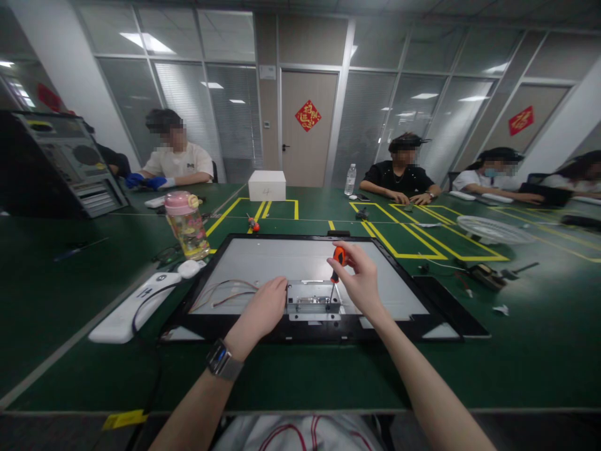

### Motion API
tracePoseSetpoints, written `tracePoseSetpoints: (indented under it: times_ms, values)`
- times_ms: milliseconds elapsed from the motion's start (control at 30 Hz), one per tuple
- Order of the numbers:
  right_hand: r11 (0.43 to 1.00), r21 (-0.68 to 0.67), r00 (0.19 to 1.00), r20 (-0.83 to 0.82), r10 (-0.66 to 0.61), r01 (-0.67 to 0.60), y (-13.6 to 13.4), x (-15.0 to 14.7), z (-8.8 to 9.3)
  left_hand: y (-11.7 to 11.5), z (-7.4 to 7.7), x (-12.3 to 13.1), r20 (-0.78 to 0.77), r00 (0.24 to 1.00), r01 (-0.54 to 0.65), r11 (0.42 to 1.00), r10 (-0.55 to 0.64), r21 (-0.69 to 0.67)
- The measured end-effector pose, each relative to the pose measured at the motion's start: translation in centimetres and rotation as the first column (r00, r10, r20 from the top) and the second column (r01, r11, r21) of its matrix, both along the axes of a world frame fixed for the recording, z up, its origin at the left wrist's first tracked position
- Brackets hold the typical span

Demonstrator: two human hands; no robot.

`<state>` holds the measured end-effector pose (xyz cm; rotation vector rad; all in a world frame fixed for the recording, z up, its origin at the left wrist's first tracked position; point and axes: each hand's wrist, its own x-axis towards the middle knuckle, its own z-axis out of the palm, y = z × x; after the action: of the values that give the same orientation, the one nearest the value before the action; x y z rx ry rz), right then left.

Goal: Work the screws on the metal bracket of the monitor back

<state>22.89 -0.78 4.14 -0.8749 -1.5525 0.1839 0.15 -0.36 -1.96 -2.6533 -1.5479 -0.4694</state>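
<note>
- Head view (sole cam). Display panel (263,257) lies flat, back side up, on green table (70,282), directly in front of the person. Black frame, pale grey back.
- Metal bracket (313,304) sits on the panel, near-centre, towards its near edge, between both hands.
- Right hand (361,282): thumb + fingertips pinch the orange handle of the screwdriver (337,266). Tool near-upright, slight tilt, tip down on the bracket's right part.
- Left hand (263,308): fingers curled in and pressed together, loosely fisted. It rests on the panel, touching the bracket's left end. Nothing seen held in it.
- Wristwatch (221,360) on the left wrist.
- Thin wires (225,291) run over the panel back, just left of the left hand.
- White power strip (134,310) w/ black cable lies just beside the panel's left edge.
- Clear bottle w/ pink lid (188,227) stands upright near the panel's far-left corner.
- Second small screwdriver (253,223) lies beyond the panel, by yellow tape lines.
- White box (267,185) further back, centre. Water bottle (350,180) upright to its right.
- PC case (61,163) at far left. Round fan grille (493,230) at right.
- Co-workers seated at far side, one w/ blue gloves (145,181). Their hands are well apart from the panel.
</note>
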Motion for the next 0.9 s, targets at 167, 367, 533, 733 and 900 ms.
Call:
tracePoseSetpoints:
  times_ms: [167, 367, 533, 733, 900]
  values:
    - [1.000, 0.006, 1.000, 0.016, 0.006, -0.006, -0.14, -0.06, -0.10, 0.08, -0.15, -0.13, 0.006, 1.000, 0.025, 1.000, -0.025, 0.010]
    - [0.946, -0.103, 0.934, -0.222, 0.279, -0.307, -0.37, -0.48, -0.41, -0.04, -0.04, -0.05, -0.006, 1.000, 0.009, 1.000, -0.009, 0.008]
    - [0.868, -0.161, 0.810, -0.469, 0.352, -0.470, 0.04, -0.31, -0.11, -0.16, 0.20, 0.00, -0.006, 1.000, 0.004, 1.000, -0.004, 0.003]
    - [0.732, -0.173, 0.661, -0.597, 0.455, -0.659, 0.04, -0.07, 0.51, -0.07, 0.17, 0.05, -0.029, 1.000, 0.006, 1.000, -0.005, 0.007]
    - [0.755, -0.147, 0.679, -0.568, 0.465, -0.639, -0.05, -0.29, 0.44, 0.01, 0.02, 0.01, -0.020, 1.000, -0.004, 1.000, 0.004, 0.003]
